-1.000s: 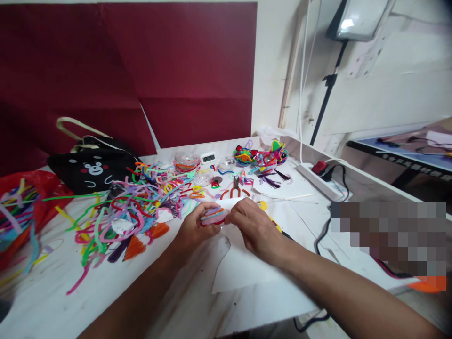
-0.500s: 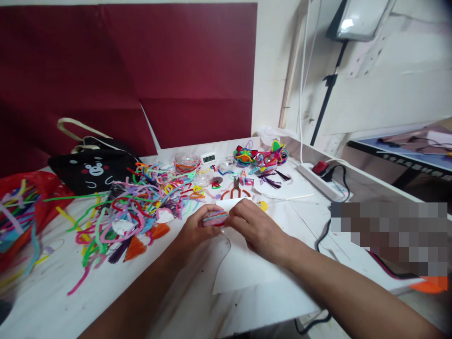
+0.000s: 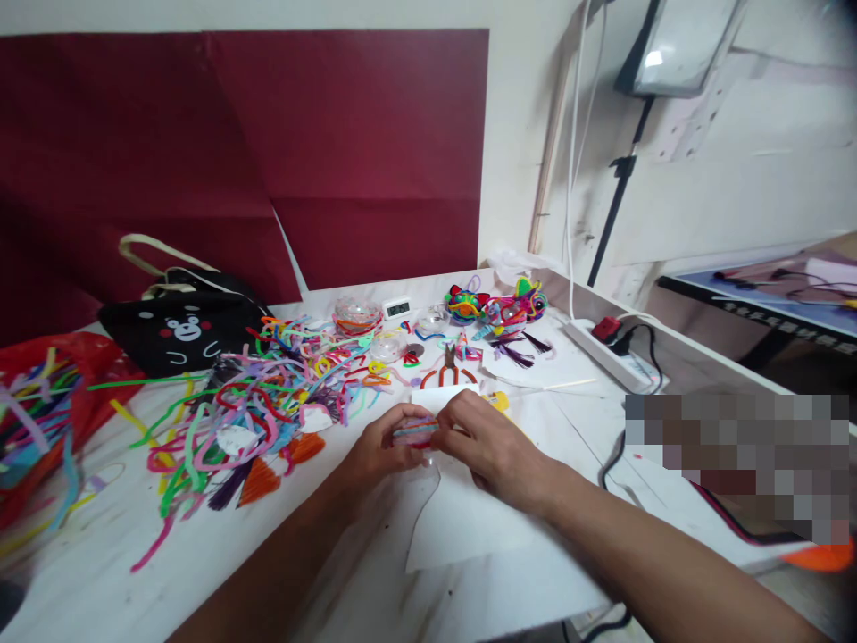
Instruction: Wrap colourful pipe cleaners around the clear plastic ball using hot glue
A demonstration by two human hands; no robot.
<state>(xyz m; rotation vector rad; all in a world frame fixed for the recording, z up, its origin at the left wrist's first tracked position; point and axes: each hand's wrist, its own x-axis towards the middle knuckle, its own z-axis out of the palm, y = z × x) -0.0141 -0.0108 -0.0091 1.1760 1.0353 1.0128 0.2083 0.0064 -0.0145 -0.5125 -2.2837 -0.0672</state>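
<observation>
- One striped piece (image 3: 413, 432), one pair of pliers (image 3: 449, 357) seen!
- Piece clamped by left hand (image 3: 375, 449).
- Edge touched by right hand (image 3: 494, 448); its pinch can't be told.

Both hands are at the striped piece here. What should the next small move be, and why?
Perhaps press lightly on the right edge of the striped piece with the right hand: its fingers are bunched there, while the left hand curls around the other side, and the pliers lie unheld beyond.

Both hands (image 3: 502, 446) at striped piece (image 3: 413, 432), orange-handled pliers (image 3: 449, 363) beyond, pipe cleaners (image 3: 268, 397) heaped left
</observation>
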